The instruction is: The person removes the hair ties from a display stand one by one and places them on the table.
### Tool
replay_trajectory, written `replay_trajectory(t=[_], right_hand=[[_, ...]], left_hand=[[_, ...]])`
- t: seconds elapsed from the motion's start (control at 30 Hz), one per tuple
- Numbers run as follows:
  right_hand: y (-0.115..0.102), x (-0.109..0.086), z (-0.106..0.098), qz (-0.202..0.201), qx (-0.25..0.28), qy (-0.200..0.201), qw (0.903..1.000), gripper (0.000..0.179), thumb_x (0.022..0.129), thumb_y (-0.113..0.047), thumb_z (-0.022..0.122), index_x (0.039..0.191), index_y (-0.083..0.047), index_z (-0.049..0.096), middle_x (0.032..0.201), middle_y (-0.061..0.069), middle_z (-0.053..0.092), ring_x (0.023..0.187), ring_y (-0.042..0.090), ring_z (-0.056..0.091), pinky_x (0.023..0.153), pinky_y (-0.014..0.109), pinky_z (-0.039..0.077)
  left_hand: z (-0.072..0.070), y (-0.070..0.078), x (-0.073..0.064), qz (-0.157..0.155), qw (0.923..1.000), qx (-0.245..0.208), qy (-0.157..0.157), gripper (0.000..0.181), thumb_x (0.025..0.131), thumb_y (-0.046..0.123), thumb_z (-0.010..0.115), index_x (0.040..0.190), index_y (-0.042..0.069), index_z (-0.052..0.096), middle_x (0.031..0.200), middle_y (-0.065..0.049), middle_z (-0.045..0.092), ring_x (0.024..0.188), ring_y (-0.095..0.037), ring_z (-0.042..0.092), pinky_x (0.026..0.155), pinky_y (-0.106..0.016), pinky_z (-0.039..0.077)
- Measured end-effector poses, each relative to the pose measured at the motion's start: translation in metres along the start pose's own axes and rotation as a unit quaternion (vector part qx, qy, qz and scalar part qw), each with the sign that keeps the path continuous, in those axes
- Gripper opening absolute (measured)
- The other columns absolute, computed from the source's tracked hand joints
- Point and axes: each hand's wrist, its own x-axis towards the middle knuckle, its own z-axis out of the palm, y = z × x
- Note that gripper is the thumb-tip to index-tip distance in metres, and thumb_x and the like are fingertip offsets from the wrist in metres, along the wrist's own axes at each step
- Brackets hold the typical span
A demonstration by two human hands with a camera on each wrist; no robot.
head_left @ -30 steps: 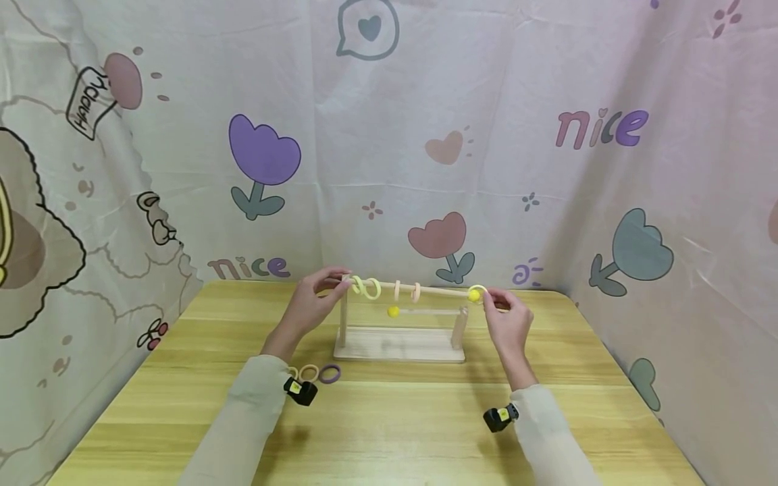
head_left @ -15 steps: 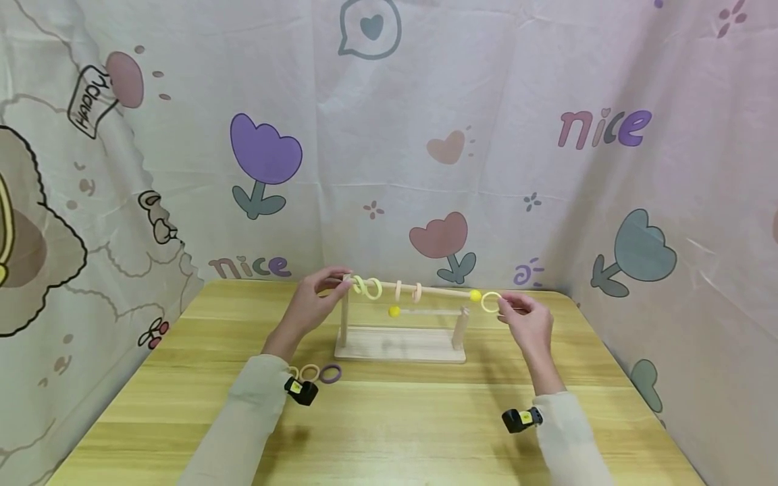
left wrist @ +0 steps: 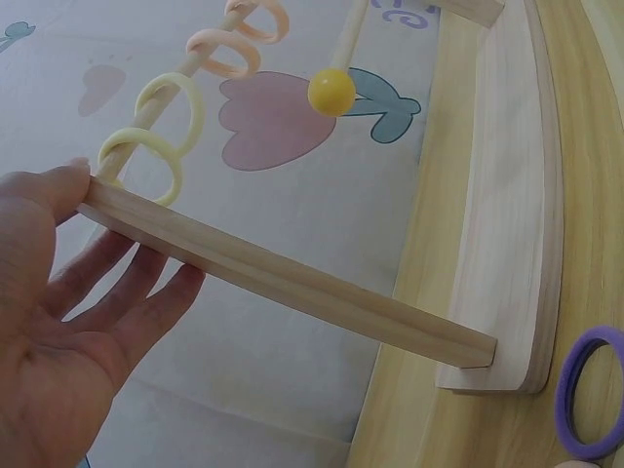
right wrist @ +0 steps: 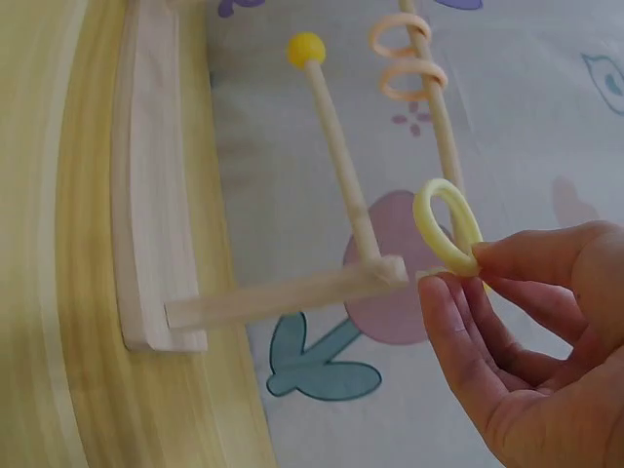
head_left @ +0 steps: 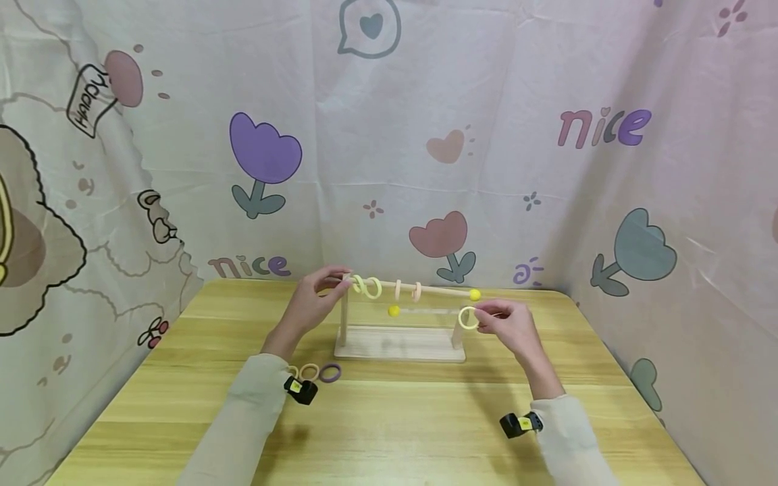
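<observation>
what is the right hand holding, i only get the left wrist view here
Observer: The right hand pinches a pale yellow ring.
Operator: where is it, i can't see the far tip of the upper rod
Observer: In the head view it shows below the yellow ball on that tip, off the rod.
Operator: and what does the lower rod fix to, it runs out of my top edge
Observer: The right wrist view shows it meeting a wooden post near the end away from the base.
</observation>
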Motion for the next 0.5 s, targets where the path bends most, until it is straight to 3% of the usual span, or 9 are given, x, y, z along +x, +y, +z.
replay_trajectory(t=[0.13,0.37,0.5], right_hand=[[0.001,0.000,0.010,-0.001,-0.006,-0.017,0.9998,0.027,0.095,-0.005,0.072,0.116,0.010,0.071,0.106,0.026,0.074,0.075,0.010,0.070,0.072,0.022,0.063],[0.005,0.005,0.030,-0.015,-0.024,-0.035,0.9990,0.021,0.092,-0.003,0.075,0.110,0.009,0.074,0.101,0.023,0.076,0.072,0.012,0.070,0.068,0.025,0.064],[0.008,0.007,0.042,-0.017,-0.034,-0.044,0.9983,0.017,0.090,-0.001,0.076,0.105,0.008,0.076,0.098,0.020,0.077,0.068,0.013,0.070,0.066,0.029,0.064]], left_hand=[[0.000,0.000,0.000,0.017,0.9998,-0.009,0.002,0.029,0.102,0.011,0.064,0.128,-0.002,0.066,0.123,-0.024,0.068,0.117,-0.041,0.066,0.090,-0.011,0.051],[0.001,0.000,0.001,0.028,0.9995,-0.013,0.005,0.028,0.102,0.009,0.064,0.127,-0.004,0.065,0.121,-0.025,0.068,0.116,-0.041,0.066,0.104,-0.048,0.055],[0.000,0.001,0.001,0.022,0.9997,-0.009,0.004,0.028,0.102,0.010,0.064,0.127,-0.003,0.066,0.122,-0.024,0.068,0.117,-0.040,0.066,0.104,-0.042,0.056]])
